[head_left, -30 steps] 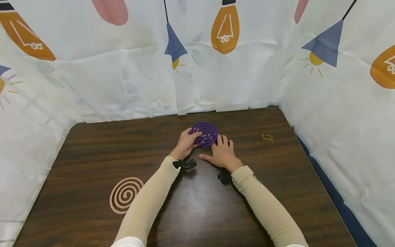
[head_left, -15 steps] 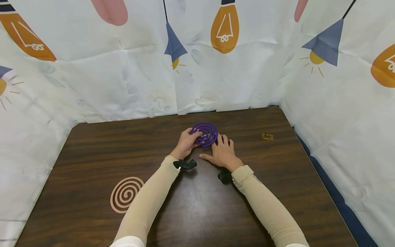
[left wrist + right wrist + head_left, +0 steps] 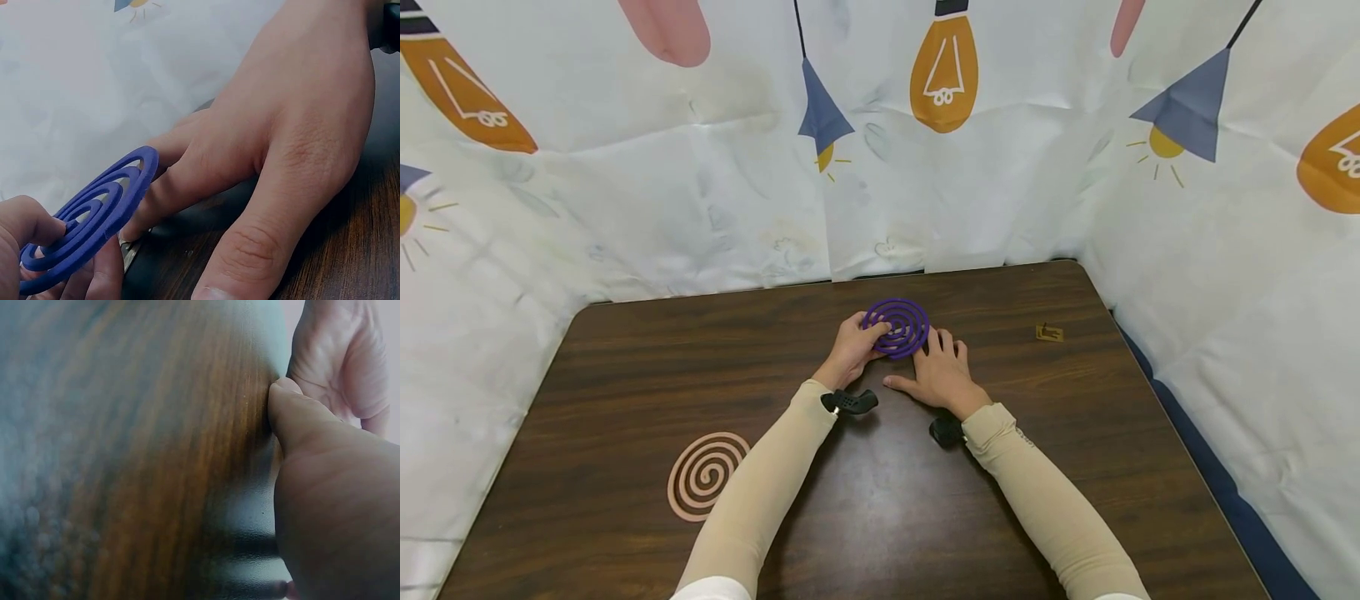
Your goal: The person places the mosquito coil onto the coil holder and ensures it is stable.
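My left hand point(image 3: 852, 350) pinches a purple spiral mosquito coil point(image 3: 916, 321), its thumb on top and fingers beneath. In the left wrist view the purple coil point(image 3: 125, 203) is tilted. My right hand point(image 3: 942, 372) lies spread on the table, fingers stretched forward and thumb out to the side. Its fingertips are right at the coil's near right edge. Below them, a sliver of shiny metal point(image 3: 129, 253) shows in the left wrist view, mostly hidden. The right wrist view shows the right thumb point(image 3: 300, 419) close up, with the left hand point(image 3: 340, 359) behind it.
A peach-coloured mosquito coil point(image 3: 688, 471) lies at the left of the brown table point(image 3: 625, 375), partly behind the left forearm. A small brass-coloured metal stand point(image 3: 1049, 333) lies near the far right. White printed cloth point(image 3: 737, 200) hangs along the back and sides.
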`<action>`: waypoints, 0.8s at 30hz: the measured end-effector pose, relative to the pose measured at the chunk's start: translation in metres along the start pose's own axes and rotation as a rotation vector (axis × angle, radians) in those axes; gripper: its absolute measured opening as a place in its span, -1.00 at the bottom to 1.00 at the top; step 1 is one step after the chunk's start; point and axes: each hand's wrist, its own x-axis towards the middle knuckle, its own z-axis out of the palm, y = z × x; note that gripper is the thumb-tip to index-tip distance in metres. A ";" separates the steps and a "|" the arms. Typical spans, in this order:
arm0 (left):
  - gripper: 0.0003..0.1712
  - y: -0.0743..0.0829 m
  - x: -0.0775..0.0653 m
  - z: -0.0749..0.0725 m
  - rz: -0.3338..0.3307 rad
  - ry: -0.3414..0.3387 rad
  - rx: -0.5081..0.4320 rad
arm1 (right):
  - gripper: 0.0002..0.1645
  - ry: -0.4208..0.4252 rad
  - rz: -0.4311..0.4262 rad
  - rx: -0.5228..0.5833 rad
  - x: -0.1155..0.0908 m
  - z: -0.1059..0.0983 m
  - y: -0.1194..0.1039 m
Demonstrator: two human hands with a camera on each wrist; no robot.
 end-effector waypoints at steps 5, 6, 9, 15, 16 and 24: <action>-0.76 0.000 -0.001 -0.001 0.013 0.001 0.025 | 0.20 0.005 -0.003 0.002 0.000 0.000 0.000; -0.76 0.000 -0.001 -0.001 0.016 -0.001 0.032 | 0.20 0.005 -0.004 0.002 0.000 0.000 0.000; -0.76 0.000 -0.002 -0.002 0.023 -0.004 0.043 | 0.20 0.006 -0.005 0.001 0.000 0.000 -0.001; -0.73 0.000 -0.002 -0.002 0.015 -0.002 0.055 | 0.21 0.002 0.000 0.005 -0.001 0.000 -0.001; -0.72 0.000 -0.002 -0.002 0.013 0.000 0.059 | 0.21 0.001 0.002 0.005 -0.001 0.000 -0.001; -0.63 0.001 -0.001 -0.001 0.014 0.006 0.105 | 0.21 0.002 0.007 0.003 -0.001 -0.001 -0.001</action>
